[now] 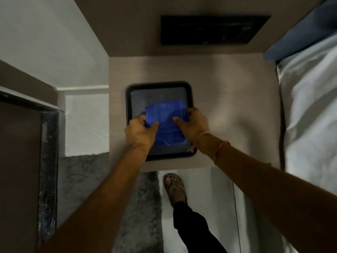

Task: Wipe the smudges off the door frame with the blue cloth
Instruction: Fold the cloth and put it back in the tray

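Blue cloth (166, 121) sits folded in a dark square tray (159, 84), toward the tray's near-right part. Tray rests on a small light wood-grain table (228, 106).

Both hands on the cloth, one at each side. Left hand (141, 131) pinches the cloth's left edge, thumb on top, fingers curled under the fold. Right hand (194, 123) grips the right edge, index finger laid across the top surface. Hands are apart with the cloth spanning the gap between them. Cloth looks slightly raised off the tray floor, but lighting is dim and I can't confirm that.

Right wrist has a thread band (219, 148). Both forearms bare, reaching in from the bottom of the view.

Surroundings: dark door frame (48, 161) at left, well apart from the cloth. Bed (310, 115) with white sheet just beside the table on the right. Black wall panel (213, 30) beyond the table. One sandalled foot (175, 187) on the floor below the table edge, next to a grey mat (138, 207).
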Demonstrator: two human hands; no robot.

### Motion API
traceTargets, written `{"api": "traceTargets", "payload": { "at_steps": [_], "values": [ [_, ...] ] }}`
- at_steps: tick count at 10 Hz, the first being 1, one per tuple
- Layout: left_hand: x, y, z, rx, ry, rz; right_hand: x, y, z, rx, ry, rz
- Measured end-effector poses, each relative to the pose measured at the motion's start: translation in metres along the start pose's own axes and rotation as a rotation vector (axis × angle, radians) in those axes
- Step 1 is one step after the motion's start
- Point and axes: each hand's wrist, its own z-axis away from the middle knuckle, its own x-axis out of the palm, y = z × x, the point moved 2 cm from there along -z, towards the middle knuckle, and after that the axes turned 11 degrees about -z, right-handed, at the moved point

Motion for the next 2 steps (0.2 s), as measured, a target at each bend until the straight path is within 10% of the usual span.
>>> {"api": "traceTargets", "payload": {
  "at_steps": [2],
  "values": [
    [0.011, -0.012, 0.000, 0.145, 0.017, -0.315, 0.013, 0.016, -0.003, -0.057, -0.034, 0.288]
  ]
}}
